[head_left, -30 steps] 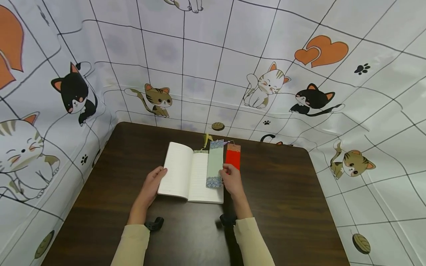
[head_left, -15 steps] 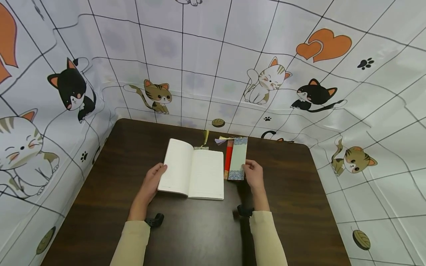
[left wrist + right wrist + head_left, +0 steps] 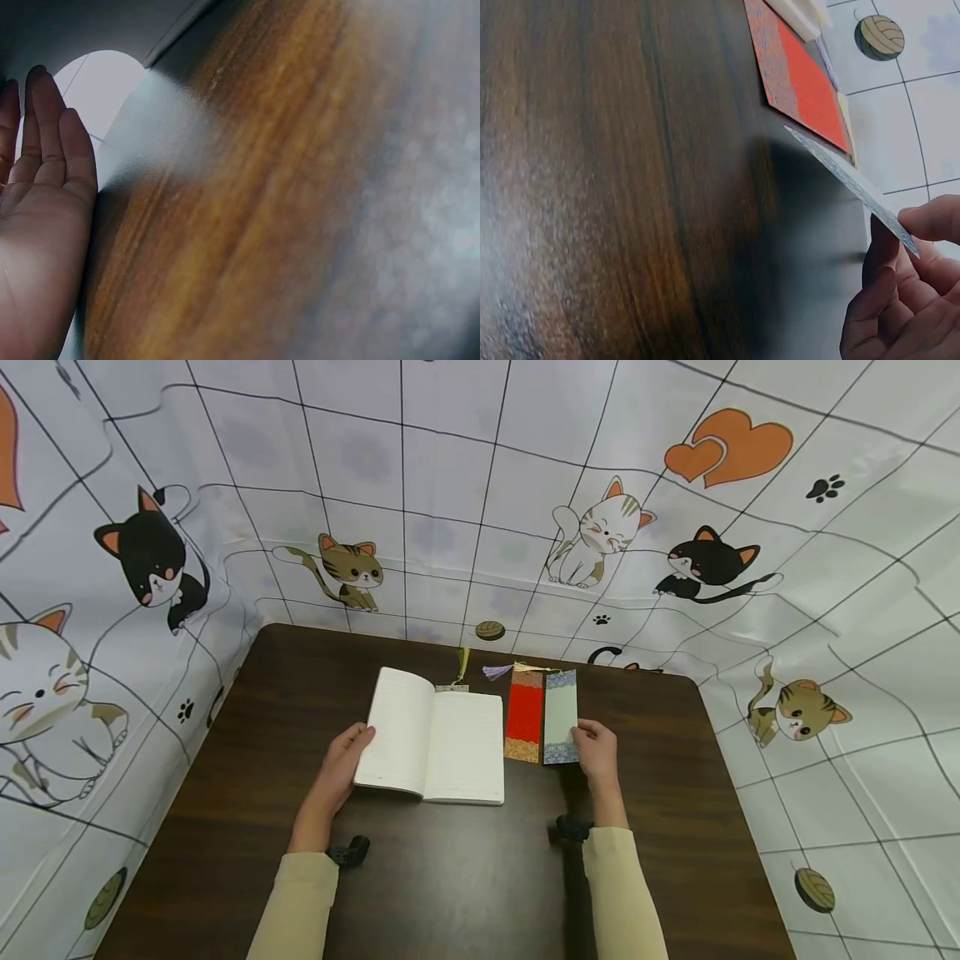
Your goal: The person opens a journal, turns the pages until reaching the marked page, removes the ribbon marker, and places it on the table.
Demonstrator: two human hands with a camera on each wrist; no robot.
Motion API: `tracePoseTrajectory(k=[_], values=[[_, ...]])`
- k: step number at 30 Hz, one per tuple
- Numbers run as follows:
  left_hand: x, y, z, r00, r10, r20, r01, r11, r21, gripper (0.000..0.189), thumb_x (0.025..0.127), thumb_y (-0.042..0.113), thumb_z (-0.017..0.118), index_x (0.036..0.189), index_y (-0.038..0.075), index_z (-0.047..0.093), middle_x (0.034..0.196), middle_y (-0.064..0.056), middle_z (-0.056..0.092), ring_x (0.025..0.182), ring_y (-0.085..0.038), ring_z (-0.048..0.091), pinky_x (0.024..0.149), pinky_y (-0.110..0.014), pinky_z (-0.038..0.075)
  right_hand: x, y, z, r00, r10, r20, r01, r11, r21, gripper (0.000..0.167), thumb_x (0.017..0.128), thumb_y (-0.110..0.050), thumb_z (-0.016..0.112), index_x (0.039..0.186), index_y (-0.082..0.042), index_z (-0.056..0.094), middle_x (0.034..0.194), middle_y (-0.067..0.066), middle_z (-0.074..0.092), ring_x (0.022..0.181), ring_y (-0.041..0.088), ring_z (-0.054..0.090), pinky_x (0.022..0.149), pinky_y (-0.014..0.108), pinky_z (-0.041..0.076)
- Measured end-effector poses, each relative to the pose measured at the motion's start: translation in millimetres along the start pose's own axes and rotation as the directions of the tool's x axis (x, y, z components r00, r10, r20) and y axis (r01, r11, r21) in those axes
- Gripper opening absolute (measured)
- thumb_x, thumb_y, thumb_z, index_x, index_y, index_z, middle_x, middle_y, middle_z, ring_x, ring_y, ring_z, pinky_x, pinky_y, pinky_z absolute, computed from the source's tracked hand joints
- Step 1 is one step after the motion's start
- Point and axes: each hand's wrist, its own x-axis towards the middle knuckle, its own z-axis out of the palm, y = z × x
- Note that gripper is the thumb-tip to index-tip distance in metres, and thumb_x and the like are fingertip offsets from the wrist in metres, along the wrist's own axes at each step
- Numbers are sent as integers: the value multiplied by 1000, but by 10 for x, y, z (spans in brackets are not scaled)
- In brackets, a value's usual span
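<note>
An open notebook [image 3: 465, 747] with ruled pages lies on the dark table. My left hand [image 3: 343, 764] holds its left side, thumb on the page edge and fingers underneath; in the left wrist view those fingers reach out long below the cover. My right hand [image 3: 597, 752] pinches a pale green bookmark [image 3: 561, 718] with blue patterned ends by its right edge. The right wrist view has this bookmark tilted and raised off the wood between thumb and fingers. Just left of it lies a red bookmark [image 3: 524, 718] with gold patterned ends.
Behind the notebook, another bookmark's patterned end [image 3: 452, 688] with a yellow tassel [image 3: 462, 664] sticks out. A purple tassel [image 3: 497, 672] lies near the red bookmark. The wooden table [image 3: 465, 877] meets a white cat-print cloth [image 3: 442, 527] at the back.
My right hand has carried the green bookmark rightward, from over the notebook's right page, past the red bookmark to its right side. The left hand keeps its place at the notebook.
</note>
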Motion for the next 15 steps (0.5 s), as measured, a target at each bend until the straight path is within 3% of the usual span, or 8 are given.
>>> tracePoseTrajectory(k=[5, 12, 15], values=[[-5, 9, -9, 1000, -1, -6, 2, 1000, 12, 36, 113, 45, 54, 104, 11, 58, 85, 2, 61, 73, -14, 60, 66, -29, 52, 27, 24, 11, 1000, 2, -17, -3, 1000, -24, 37, 110, -18, 60, 139, 4, 66, 130, 26, 67, 110, 28, 61, 84, 31, 48], [-1, 20, -3, 1000, -11, 0, 11, 1000, 12, 34, 114, 45, 54, 105, 12, 58, 84, 1, 62, 72, -14, 61, 66, -29, 53, -56, -11, -35, 995, 9, -104, -22, 991, -129, 39, 111, -28, 54, 138, -4, 67, 133, 23, 66, 118, 41, 61, 98, 55, 48], [-3, 26, 2, 1000, -15, 0, 15, 1000, 9, 34, 114, 44, 54, 106, 11, 58, 85, 2, 63, 72, -14, 62, 66, -29, 53, -96, -28, -36, 991, -7, -137, -10, 993, -117, 40, 111, -30, 53, 137, -5, 67, 130, 22, 69, 113, 40, 63, 94, 54, 49]])
